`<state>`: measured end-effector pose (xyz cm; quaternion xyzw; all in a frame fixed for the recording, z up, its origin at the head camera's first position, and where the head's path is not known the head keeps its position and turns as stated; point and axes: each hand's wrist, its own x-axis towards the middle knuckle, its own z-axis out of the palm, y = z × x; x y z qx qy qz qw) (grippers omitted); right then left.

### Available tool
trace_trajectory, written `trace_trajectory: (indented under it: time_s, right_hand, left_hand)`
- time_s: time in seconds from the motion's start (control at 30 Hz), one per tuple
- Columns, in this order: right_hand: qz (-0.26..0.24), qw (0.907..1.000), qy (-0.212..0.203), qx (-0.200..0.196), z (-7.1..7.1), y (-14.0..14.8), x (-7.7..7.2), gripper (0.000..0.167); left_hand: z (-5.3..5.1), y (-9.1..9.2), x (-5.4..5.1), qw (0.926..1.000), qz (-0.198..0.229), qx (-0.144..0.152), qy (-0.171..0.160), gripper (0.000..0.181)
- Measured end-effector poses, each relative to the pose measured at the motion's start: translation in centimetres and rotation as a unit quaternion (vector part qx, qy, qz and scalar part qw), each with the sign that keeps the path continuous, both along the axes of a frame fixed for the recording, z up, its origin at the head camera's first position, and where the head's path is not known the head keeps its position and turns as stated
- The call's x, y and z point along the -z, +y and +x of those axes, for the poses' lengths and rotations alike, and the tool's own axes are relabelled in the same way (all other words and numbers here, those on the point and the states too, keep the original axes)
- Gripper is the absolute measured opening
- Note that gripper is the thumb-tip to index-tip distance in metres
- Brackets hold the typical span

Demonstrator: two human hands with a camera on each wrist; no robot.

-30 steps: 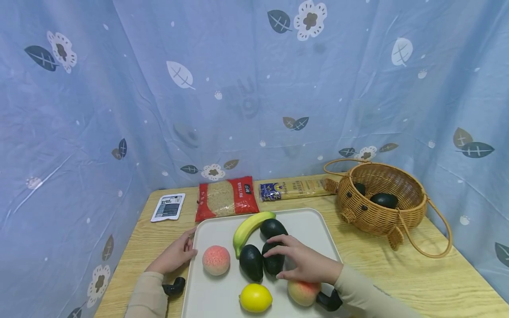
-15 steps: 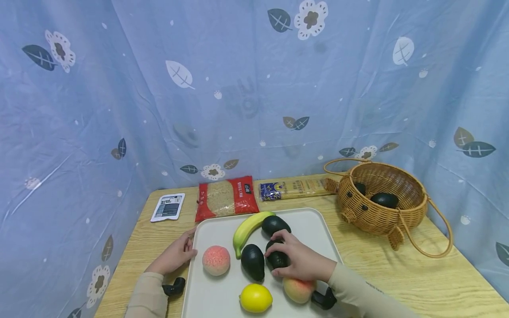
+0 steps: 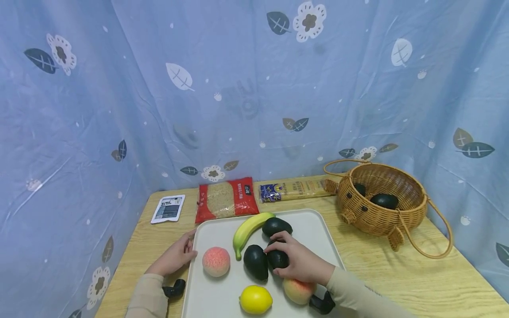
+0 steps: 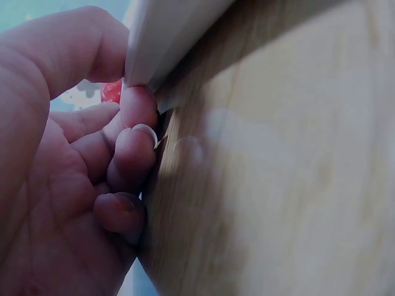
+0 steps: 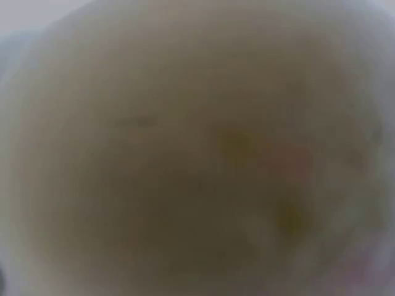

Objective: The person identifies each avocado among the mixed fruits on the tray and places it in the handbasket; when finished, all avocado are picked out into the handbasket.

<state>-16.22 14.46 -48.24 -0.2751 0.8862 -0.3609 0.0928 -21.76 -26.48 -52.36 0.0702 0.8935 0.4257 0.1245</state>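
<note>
In the head view, my right hand [image 3: 300,260] curls its fingers and thumb round a dark avocado [image 3: 278,258] on the pale tray [image 3: 314,225]. Its wrist is over a peach [image 3: 299,291], partly covering it. A second avocado [image 3: 256,263] lies close on the left and a third [image 3: 277,226] just behind. My left hand [image 3: 173,256] grips the tray's left edge; in the left wrist view its thumb and curled fingers pinch the tray rim [image 4: 166,43] above the wooden table. A blurred, close surface fills the right wrist view.
Also on the tray are a banana [image 3: 248,232], a pink peach [image 3: 216,262] and a lemon [image 3: 256,299]. Behind it lie a red bag [image 3: 226,198], a noodle pack [image 3: 294,190] and a white pouch [image 3: 168,208]. A wicker basket [image 3: 374,216] at right holds avocados [image 3: 384,201].
My right hand has closed round the avocado, which shifted slightly right. The two neighbouring avocados also moved right, and the peach under the wrist moved a little left. The left hand stayed put.
</note>
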Motion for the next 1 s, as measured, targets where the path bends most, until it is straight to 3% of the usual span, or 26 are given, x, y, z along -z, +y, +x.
trace_trajectory:
  time_s: [0.23,0.47,0.73,1.0]
  right_hand:
    - [-0.033,0.9973,0.052,0.039,0.4,0.4,0.0,0.046]
    - [-0.068,0.9906,0.102,0.061,0.4,1.6,-1.7,0.046]
    - [-0.118,0.9762,0.14,0.115,-0.5,4.0,-4.0,0.051]
    - [-0.109,0.953,0.191,0.208,-0.6,7.3,-7.0,0.052]
  left_hand:
    - [0.2,0.0,0.3,1.0,-0.003,-0.007,0.0,0.074]
    - [0.2,0.1,0.3,1.0,-0.002,-0.007,-0.002,0.074]
    - [0.2,0.1,0.2,1.0,-0.004,-0.008,-0.004,0.074]
    - [0.1,0.0,0.0,1.0,-0.007,0.003,0.003,0.075]
